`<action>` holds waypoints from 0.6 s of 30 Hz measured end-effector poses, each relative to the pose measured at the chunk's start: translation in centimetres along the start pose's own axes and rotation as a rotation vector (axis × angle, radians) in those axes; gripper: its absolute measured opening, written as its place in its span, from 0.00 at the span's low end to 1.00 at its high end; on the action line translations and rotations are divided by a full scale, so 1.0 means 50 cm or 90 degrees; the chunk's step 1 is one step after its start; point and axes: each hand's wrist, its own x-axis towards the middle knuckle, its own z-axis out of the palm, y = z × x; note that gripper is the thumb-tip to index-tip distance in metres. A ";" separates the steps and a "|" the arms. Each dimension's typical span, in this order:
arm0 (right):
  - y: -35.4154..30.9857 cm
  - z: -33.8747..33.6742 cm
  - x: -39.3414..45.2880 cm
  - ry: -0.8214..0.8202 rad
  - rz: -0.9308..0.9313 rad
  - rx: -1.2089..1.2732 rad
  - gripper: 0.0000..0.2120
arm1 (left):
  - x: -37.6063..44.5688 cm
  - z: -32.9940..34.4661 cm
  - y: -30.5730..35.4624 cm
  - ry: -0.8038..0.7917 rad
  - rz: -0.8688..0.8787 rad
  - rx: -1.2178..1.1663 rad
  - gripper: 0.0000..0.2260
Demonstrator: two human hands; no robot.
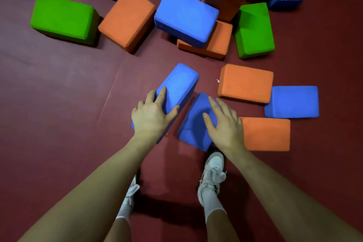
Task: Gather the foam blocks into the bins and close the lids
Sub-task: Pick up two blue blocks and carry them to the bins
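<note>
Two blue foam blocks sit side by side just in front of my feet. My left hand (151, 116) grips the left blue block (180, 84), thumb across its top and fingers curled over its left edge. The right blue block (193, 124) is held by my right hand (224, 124), thumb on top and fingers wrapped over its right side. Both blocks tilt, near ends raised. Many more blue, orange and green foam blocks lie scattered beyond on the dark red mat (59, 104). No bin or lid is in view.
Right of my hands lie an orange block (245, 83), a blue block (291, 102) and another orange block (267, 133). A heaped pile of blocks (186, 17) fills the far side. My white shoes (213, 175) stand directly below the held blocks.
</note>
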 end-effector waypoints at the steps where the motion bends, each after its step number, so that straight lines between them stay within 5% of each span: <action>1: 0.030 0.013 0.009 -0.005 -0.005 -0.004 0.26 | 0.004 0.028 0.015 -0.005 -0.023 0.000 0.31; 10: 0.227 0.169 0.072 -0.071 0.059 -0.062 0.27 | 0.024 0.257 0.093 -0.011 -0.061 0.004 0.28; 13: 0.271 0.234 0.080 -0.108 0.101 -0.081 0.32 | 0.029 0.303 0.071 0.068 -0.066 -0.024 0.30; 18: 0.284 0.336 0.091 -0.126 0.202 -0.037 0.43 | 0.041 0.306 0.036 0.047 0.021 -0.005 0.34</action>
